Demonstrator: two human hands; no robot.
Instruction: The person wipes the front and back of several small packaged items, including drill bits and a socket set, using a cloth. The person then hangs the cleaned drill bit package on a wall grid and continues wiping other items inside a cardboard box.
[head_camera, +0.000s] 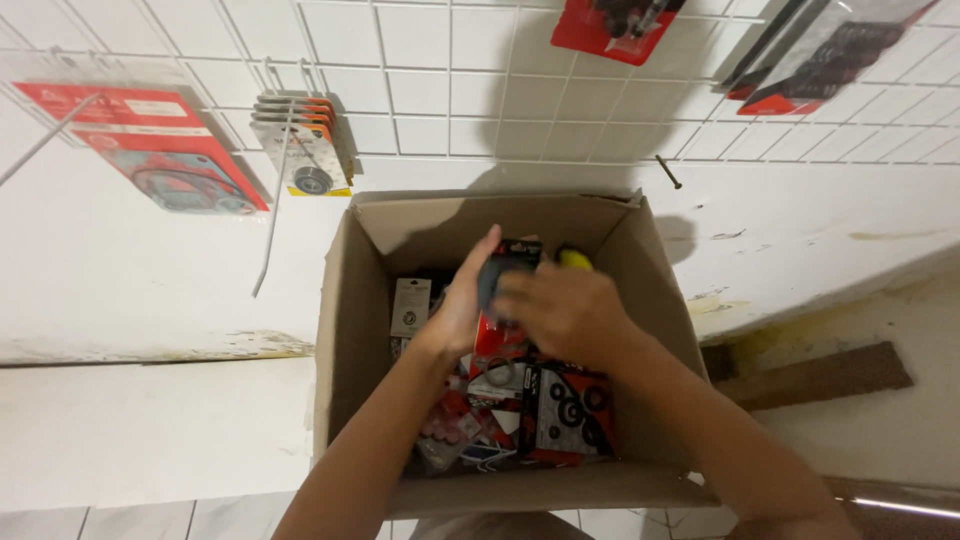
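Observation:
An open cardboard box (345, 330) stands against a white wall and holds several red-and-black blister packs of small parts (565, 410). Both of my hands are inside it. My left hand (462, 300) and my right hand (562, 305) together grip one red-and-black pack (505, 300) lifted above the others. A small yellow object (574, 257) pokes out just behind my right hand. A white card pack (410, 305) leans at the box's left side.
A white wire grid (450, 90) covers the wall, with packaged parts hanging on hooks: red packs at left (160, 150), a stack of carded bearings (305, 150), more packs at top right (820, 50). A bare hook (668, 172) juts out right of the box.

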